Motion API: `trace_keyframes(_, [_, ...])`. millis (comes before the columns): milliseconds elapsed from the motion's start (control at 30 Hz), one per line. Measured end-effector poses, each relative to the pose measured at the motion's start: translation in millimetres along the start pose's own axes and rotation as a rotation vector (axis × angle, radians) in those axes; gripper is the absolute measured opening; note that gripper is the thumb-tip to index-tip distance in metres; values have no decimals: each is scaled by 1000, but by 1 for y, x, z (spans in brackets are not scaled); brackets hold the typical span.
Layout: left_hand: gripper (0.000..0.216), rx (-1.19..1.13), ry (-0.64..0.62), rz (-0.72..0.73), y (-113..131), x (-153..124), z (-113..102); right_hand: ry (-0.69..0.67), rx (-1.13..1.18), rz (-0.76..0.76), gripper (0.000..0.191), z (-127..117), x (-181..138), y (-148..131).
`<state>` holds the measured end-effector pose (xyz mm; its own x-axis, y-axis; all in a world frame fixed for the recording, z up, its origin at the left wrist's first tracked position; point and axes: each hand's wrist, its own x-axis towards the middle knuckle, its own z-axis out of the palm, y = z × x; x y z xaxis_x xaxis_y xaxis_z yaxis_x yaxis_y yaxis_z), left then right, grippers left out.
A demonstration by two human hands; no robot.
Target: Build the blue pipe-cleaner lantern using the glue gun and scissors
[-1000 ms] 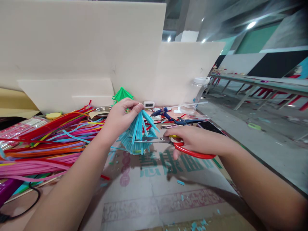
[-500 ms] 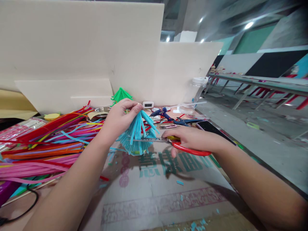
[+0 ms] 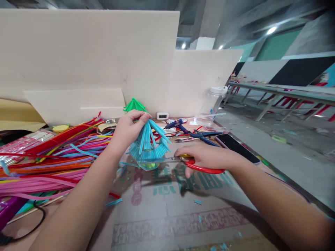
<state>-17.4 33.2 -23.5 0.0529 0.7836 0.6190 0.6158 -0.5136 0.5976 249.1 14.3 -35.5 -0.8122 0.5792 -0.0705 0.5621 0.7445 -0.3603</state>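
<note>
Currently, left hand [image 3: 131, 128] pinches light-blue fuzzy-stem cone [image 3: 149, 150]: tiers look formed, upper ends uneven; right hand [image 3: 206, 156] clasps red-handled metal scissors [image 3: 206, 170].

Low room lies over the printed cardboard [image 3: 167, 212] between the forearms [image 3: 86, 195], broken by flat blue snippets [image 3: 197, 202]. Scissors [image 3: 206, 169] bar the gap between the hands [image 3: 131, 127]. Heaped pipe cleaners [image 3: 39, 179] block the left. Far right, a hot-glue gun [image 3: 180, 126], pliers [image 3: 205, 135] and smartphone [image 3: 237, 148] crowd the desk [image 3: 24, 225]; a clear plastic bottle [image 3: 213, 101] stands behind them. White boards [image 3: 86, 52] wall off the far side.
</note>
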Motion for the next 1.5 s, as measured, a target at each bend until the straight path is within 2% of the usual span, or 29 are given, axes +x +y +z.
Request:
trace_keyframes(133, [41,-34,7,-61,-5,2,-3,-90,11,-15,27,-2,-5,6])
trace_keyframes(267, [42,-103,-2,-92,-8,4,-5,-180,19,-7,39,14,0,19])
trace_keyframes(400, [44,-157,-45,-104,-8,5,-4,-114,-64,-7,47,35,10,32])
trace_keyframes(500, [45,-209,-107,-73,-9,4,-4,-47,-110,-30,52,40,14,35])
trace_keyframes(600, [43,-245,-135,-64,-9,4,-6,-2,-174,-29,43,36,12,30])
trace_keyframes(767, [41,-295,-116,-85,-11,4,-7,106,-245,-32,17,38,14,-3])
trace_keyframes(833, [41,-300,-110,-89,-13,4,-7,138,-194,-65,17,46,21,-23])
trace_keyframes(1000, [42,-288,-117,-68,-13,5,-5,95,-131,-248,20,79,61,-77])
trace_keyframes(1100, [41,-273,-117,-54,-11,4,-6,153,-250,-373,26,100,90,-101])
trace_keyframes(1167, [40,-262,-124,-48,-10,3,-8,192,-304,-413,35,110,104,-111])
trace_keyframes(1200, [39,-263,-131,-48,-10,3,-9,205,-339,-417,32,114,108,-113])
trace_keyframes(1267, [39,-270,-140,-52,-10,3,-11,233,-408,-370,22,118,114,-114])
trace_keyframes(1433, [38,-243,-147,-37,-8,5,-12,223,-454,-25,19,119,124,-102])
trace_keyframes(1500, [38,-215,-140,-36,-6,5,-11,193,-446,9,12,118,126,-99])
